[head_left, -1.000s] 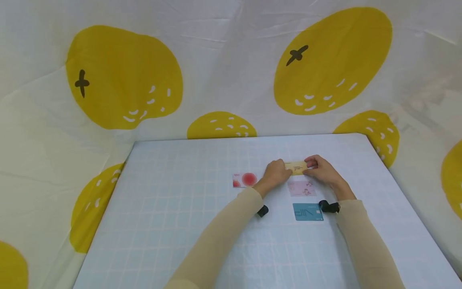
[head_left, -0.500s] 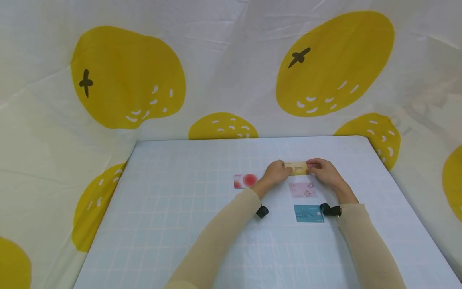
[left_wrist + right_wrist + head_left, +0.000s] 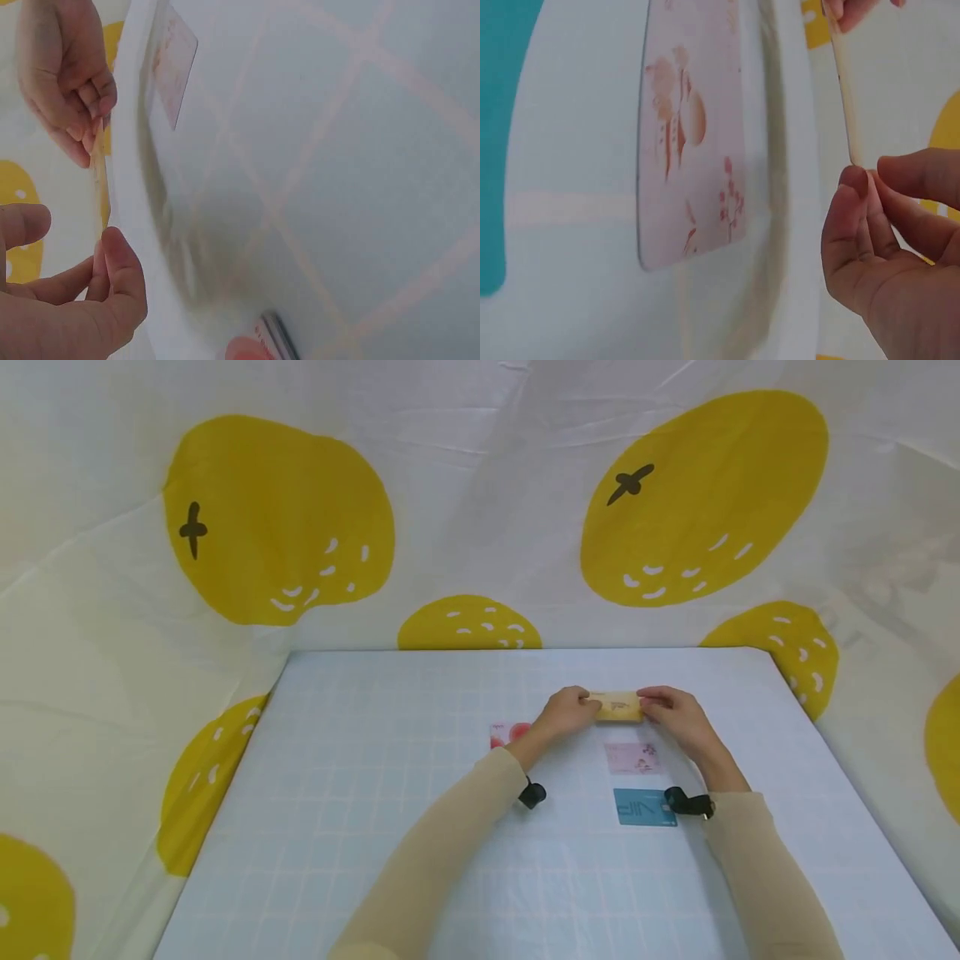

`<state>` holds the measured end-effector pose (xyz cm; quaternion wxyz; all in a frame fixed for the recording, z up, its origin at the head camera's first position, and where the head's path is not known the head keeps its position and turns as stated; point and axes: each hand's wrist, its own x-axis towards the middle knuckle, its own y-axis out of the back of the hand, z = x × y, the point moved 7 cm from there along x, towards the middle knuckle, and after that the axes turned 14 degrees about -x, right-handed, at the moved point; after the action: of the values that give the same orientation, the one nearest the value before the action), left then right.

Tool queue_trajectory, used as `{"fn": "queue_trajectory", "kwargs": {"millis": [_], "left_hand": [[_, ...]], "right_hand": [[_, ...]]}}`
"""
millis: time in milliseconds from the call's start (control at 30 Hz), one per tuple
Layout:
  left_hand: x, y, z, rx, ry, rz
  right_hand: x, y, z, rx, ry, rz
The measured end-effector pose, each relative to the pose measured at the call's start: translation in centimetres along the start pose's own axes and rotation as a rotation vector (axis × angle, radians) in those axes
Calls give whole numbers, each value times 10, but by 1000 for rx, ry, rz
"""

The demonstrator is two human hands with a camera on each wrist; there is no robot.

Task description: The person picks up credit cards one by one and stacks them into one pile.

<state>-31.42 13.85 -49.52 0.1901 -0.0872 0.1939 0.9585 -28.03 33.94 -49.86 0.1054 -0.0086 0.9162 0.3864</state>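
A yellow card is held by both hands near the far side of the table, its face toward the head view. My left hand pinches its left end between thumb and fingers. At the other end, my right hand pinches the edge with its fingertips. Both wrist views show the card nearly edge-on, raised off the cloth. Below it lies a pink card with a flower print, then a teal card partly behind the right wrist's black camera. A red-and-white card is partly covered by the left wrist.
A pale blue cloth with a faint grid covers the table. Behind the table's far edge hangs a white curtain printed with large yellow fruit. Black wrist cameras stick out beneath both wrists.
Both hands have raised the yellow card slightly from the cloth. The left arm has shifted left and now covers more of the red-and-white card. The head view has tilted a little.
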Motion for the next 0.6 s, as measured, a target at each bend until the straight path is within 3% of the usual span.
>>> {"fn": "queue_trajectory", "kwargs": {"millis": [233,467,600], "left_hand": [[-7,30,4,-39,-102,-17],[-20,57,-2,-159,-85,-32],[-28,70,-8,-159,-83,-39]], "right_hand": [[-6,-2,-28,100,74,28],[-8,-17,-51,166,115,9],[-10,-27,-61,168,97,-16]]}}
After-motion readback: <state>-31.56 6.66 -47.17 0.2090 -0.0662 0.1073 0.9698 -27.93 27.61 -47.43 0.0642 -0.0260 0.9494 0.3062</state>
